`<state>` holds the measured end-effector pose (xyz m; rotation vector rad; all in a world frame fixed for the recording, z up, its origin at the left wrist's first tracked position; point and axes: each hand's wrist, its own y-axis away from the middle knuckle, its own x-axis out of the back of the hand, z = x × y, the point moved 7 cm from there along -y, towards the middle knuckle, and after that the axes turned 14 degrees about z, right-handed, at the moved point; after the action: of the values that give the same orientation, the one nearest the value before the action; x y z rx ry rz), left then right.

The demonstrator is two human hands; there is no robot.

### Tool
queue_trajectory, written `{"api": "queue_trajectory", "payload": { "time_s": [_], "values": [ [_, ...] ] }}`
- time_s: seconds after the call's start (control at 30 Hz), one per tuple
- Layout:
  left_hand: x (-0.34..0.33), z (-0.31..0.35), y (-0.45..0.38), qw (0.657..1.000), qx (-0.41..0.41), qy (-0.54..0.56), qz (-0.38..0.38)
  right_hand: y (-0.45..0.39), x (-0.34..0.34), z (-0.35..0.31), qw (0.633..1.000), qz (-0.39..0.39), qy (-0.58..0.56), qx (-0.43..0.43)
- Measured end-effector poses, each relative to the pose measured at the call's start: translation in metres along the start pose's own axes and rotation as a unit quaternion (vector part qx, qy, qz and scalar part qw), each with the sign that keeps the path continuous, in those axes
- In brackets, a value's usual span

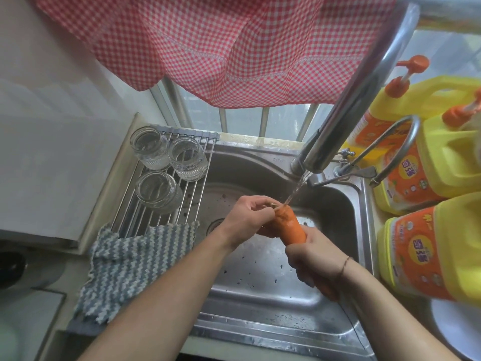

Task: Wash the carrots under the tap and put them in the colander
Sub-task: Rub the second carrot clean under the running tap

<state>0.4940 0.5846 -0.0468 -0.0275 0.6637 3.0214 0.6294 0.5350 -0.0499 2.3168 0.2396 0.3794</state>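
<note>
Carrot (291, 226) beside orange-labelled detergent jugs (426, 246)

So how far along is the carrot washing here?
Nothing looks finished. In hand: the right hand grips a carrot while the left hand works its top under the tap stream. Left: putting it in a colander, which isn't in view.

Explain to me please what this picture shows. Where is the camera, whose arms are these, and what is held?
No machine here: a person wears one camera on the head, looking down at their own arms. The right hand holds a carrot in a closed grip over the steel sink. The left hand pinches its top end, where water from the tap lands. Left of the basin, three glass jars stand on a rack, with a striped cloth. Yellow detergent bottles stand right. No colander is visible.
</note>
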Motion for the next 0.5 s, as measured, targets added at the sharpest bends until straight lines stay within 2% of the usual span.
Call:
{"api": "queue_trajectory", "payload": {
  "time_s": [0.23,0.37,0.5],
  "values": [
    [-0.0037,-0.0035,0.0012,0.998,0.008,0.054,-0.014,0.0065,-0.0084,0.0011,0.988,-0.090,-0.120,-0.039],
    [-0.0051,-0.0039,0.0010,0.997,0.015,0.074,-0.030,0.0066,-0.0103,-0.0019,0.983,-0.116,-0.135,-0.042],
    [-0.0046,-0.0025,0.0018,0.995,0.015,0.084,-0.048,0.0057,-0.0083,-0.0047,0.987,-0.110,-0.111,-0.030]
  ]
}}
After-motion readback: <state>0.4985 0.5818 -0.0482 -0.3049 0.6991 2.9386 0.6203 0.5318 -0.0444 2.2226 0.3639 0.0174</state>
